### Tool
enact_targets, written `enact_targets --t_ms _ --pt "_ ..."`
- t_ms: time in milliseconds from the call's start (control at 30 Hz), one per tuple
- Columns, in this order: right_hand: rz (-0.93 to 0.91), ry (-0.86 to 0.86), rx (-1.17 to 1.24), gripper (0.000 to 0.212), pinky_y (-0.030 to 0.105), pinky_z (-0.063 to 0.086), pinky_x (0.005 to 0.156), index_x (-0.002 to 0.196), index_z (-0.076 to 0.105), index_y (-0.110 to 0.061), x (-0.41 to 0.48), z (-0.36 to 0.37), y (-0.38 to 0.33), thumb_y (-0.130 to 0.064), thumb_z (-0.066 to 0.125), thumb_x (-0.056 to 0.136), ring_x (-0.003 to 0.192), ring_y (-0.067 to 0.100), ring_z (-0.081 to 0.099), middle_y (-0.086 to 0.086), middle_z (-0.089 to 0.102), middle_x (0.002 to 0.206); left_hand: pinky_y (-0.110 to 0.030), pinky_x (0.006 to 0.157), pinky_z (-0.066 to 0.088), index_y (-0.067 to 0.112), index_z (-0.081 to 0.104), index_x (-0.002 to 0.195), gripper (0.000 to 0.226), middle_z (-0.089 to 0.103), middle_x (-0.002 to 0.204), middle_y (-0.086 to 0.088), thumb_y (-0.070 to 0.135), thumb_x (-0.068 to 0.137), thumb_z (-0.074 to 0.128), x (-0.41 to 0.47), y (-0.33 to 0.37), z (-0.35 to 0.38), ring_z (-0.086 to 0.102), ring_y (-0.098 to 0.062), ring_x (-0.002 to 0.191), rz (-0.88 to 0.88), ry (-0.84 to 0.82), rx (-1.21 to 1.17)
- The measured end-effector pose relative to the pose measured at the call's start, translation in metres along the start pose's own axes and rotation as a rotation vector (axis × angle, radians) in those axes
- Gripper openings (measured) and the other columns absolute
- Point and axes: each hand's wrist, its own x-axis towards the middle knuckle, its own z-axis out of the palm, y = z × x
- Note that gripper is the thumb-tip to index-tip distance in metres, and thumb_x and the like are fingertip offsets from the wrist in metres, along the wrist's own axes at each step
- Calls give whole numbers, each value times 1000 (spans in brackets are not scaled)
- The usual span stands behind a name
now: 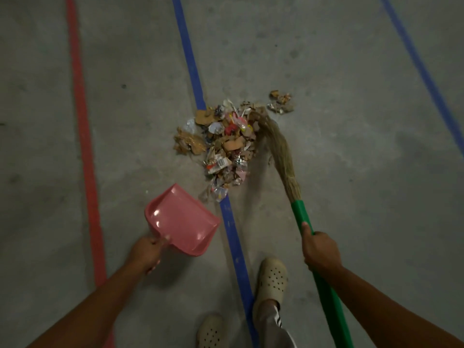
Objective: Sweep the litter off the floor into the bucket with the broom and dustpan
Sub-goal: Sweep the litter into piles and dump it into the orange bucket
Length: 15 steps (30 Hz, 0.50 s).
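A heap of litter (223,141), cardboard scraps and wrappers, lies on the concrete floor across a blue line. A smaller clump of litter (280,104) sits apart at its upper right. My right hand (320,249) grips the green handle of the broom (302,214); its straw bristles (278,146) curve along the heap's right side, tips at the top of the pile. My left hand (145,253) holds the handle of a pink dustpan (180,219), which hangs tilted just below and left of the heap, its mouth toward the litter. No bucket is in view.
A red floor line (84,146) runs on the left, a blue line (190,66) through the middle and another blue line (421,71) at the right. My feet in pale clogs (272,277) stand at the bottom centre.
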Motion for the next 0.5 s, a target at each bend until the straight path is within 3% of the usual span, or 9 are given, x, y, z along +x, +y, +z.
enact_targets --t_ms 167,333,500 --pt "-54 16 -56 68 25 47 48 84 60 -7 85 8 -33 -63 27 102 57 23 65 11 67 73 -17 38 28 8 63 71 48 46 41 -6 48 97 61 66 11 19 35 -15 31 -70 -8 -52" --pt "-92 42 -87 76 24 43 46 82 63 -4 166 26 -82 -67 24 100 53 24 64 13 67 70 -16 38 25 10 53 64 53 45 41 -5 53 95 61 140 22 43 33 -14 31 -34 -42 -45" --pt "-129 7 -60 75 21 41 47 75 67 -5 218 49 -134 -65 30 101 43 21 60 9 67 62 -19 44 27 11 58 68 56 47 45 -7 62 91 61 205 32 40 35 -15 35 41 -107 26"
